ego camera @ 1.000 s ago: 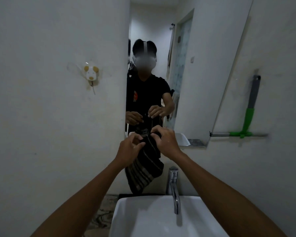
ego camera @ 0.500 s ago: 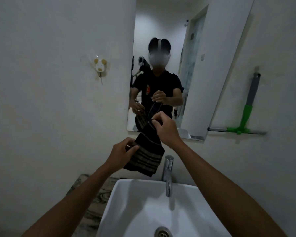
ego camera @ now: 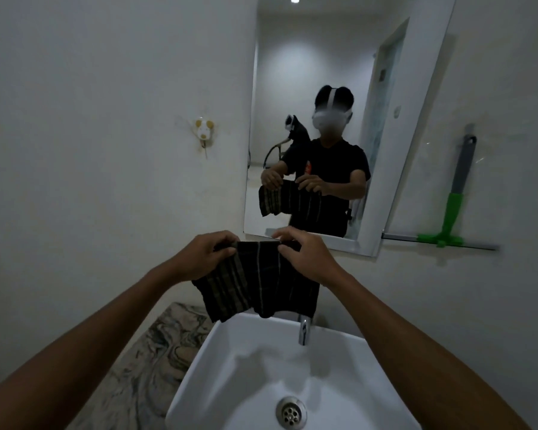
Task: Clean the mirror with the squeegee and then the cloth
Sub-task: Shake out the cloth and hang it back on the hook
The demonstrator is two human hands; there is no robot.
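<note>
A dark cloth [ego camera: 258, 287] with pale stripes hangs spread out between my two hands, just below the mirror's lower edge. My left hand [ego camera: 205, 257] pinches its top left corner and my right hand [ego camera: 305, 259] grips its top right. The tall mirror [ego camera: 295, 72] on the wall ahead reflects me holding the cloth. The squeegee [ego camera: 448, 225], with a green neck and grey handle, hangs on the wall to the right of the mirror, blade at the bottom, untouched.
A white basin [ego camera: 218, 367] with a chrome tap [ego camera: 304, 332] and a drain [ego camera: 291, 411] sits right below the cloth. A marbled counter [ego camera: 137, 361] lies to its left. A small animal-shaped hook [ego camera: 204, 130] is stuck on the left wall.
The cloth was bunched between my hands; now my hands have drawn apart and it is stretched open. My view has tilted down, showing more of the basin.
</note>
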